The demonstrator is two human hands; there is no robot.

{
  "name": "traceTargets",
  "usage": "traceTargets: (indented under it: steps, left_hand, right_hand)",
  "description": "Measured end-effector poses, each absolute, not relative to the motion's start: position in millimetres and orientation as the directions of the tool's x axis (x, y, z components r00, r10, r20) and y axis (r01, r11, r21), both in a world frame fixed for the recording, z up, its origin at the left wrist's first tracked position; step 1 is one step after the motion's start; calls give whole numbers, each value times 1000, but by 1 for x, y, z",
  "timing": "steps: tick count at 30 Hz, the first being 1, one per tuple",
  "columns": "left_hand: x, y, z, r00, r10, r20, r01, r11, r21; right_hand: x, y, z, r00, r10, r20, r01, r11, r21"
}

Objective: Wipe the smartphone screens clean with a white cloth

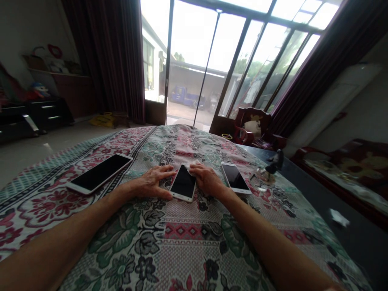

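Note:
A white smartphone (pixel 183 184) with a dark screen lies face up on the patterned cloth in front of me. My left hand (pixel 154 182) rests at its left side, fingers spread, the thumb by the lower left corner. Against the upper right of the phone, my right hand (pixel 207 176) has its fingers closed on a small white wipe (pixel 194 163), mostly hidden beneath them. To the right of that hand lies another white smartphone (pixel 235 178), screen up. A larger white device, a tablet or big phone (pixel 100 173), lies farther left, its screen dark.
The floral tablecloth (pixel 188 258) is slightly wrinkled. Near its right side stand a clear glass-like item (pixel 261 180) and a dark object (pixel 275 161). A crumpled white piece (pixel 339 218) lies on the dark surface at right. Wooden chairs (pixel 253 125) and glass doors stand beyond.

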State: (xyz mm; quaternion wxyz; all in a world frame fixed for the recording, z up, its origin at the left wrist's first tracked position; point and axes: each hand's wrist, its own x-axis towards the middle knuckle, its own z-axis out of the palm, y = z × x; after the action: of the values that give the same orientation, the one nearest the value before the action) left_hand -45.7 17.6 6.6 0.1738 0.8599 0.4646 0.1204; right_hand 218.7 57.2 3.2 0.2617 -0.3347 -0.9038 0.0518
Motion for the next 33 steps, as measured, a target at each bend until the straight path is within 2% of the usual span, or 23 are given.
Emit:
traceTargets:
  steps: [6, 11, 15, 17, 20, 28, 33]
  left_hand:
    - [-46, 18, 4, 535, 843, 59, 758, -510, 407]
    - [-43, 17, 8, 535, 844, 45, 763, -505, 404]
    - [-42, 15, 13, 548, 836, 41, 755, -515, 406]
    - [-42, 15, 14, 545, 838, 37, 756, -510, 412]
    - [-43, 15, 14, 542, 840, 23, 762, -503, 407]
    - [-41, 15, 17, 542, 841, -2, 779, -501, 377]
    - [-41, 15, 15, 537, 844, -8, 781, -494, 382]
  right_hand:
    - [209, 23, 8, -679, 573, 459, 481, 819, -312]
    - [195, 0, 13, -790, 444, 422, 314, 885, -343]
    - [192, 1, 11, -793, 390, 469, 212, 897, -387]
    - [196, 12, 9, -757, 425, 496, 238, 887, -397]
    - [206, 34, 6, -687, 515, 512, 360, 854, -376]
    - [219, 60, 7, -620, 652, 436, 617, 749, -243]
    - [221, 44, 17, -696, 615, 371, 579, 786, -215]
